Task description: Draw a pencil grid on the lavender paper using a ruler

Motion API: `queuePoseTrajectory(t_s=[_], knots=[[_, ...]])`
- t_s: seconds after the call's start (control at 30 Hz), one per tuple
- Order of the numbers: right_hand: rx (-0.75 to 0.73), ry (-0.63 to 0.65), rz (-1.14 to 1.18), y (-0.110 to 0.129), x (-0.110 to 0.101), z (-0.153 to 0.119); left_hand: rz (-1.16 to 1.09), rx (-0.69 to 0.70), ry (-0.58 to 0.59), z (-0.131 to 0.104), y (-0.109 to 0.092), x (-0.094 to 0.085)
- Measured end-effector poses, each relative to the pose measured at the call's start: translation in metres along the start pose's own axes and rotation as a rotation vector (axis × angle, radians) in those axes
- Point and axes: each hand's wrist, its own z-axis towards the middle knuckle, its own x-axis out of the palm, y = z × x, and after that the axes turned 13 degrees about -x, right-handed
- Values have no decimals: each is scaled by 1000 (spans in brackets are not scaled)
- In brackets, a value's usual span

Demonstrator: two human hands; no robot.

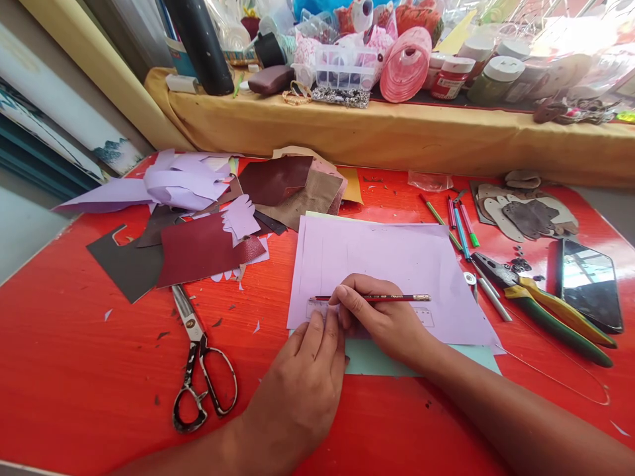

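Observation:
A dark red pencil (397, 298) is pinched in my right hand (374, 307), lying almost level, its tip pointing left and its eraser end right. Beneath the hands is a lilac paper sheet (397, 258) with faint straight lines drawn on it. What looks like a clear ruler (424, 317) lies across the sheet's lower part, its middle hidden by my hands. My left hand (310, 370) rests with outstretched fingers on the ruler's left part and the sheet's lower edge. A pale green sheet (381, 360) shows below the lilac one.
Scissors (191, 350) lie at left, below leather pieces (208, 248) and lilac paper scraps (183, 178). At right are pliers (550, 311), a phone (590, 284), felt pens (461, 228) and a thin wire (560, 383). Jars (451, 76) and boxes crowd the ledge behind the red table (99, 370).

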Motion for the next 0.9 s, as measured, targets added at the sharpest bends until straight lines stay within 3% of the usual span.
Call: queuePoseTrajectory(t_s=[0.4, 0.9], knots=[[-118, 25, -104, 0, 0, 1, -1, -1, -19, -1, -1, 2], [-86, 26, -120, -1, -3, 1, 9, 12, -12, -2, -1, 2]])
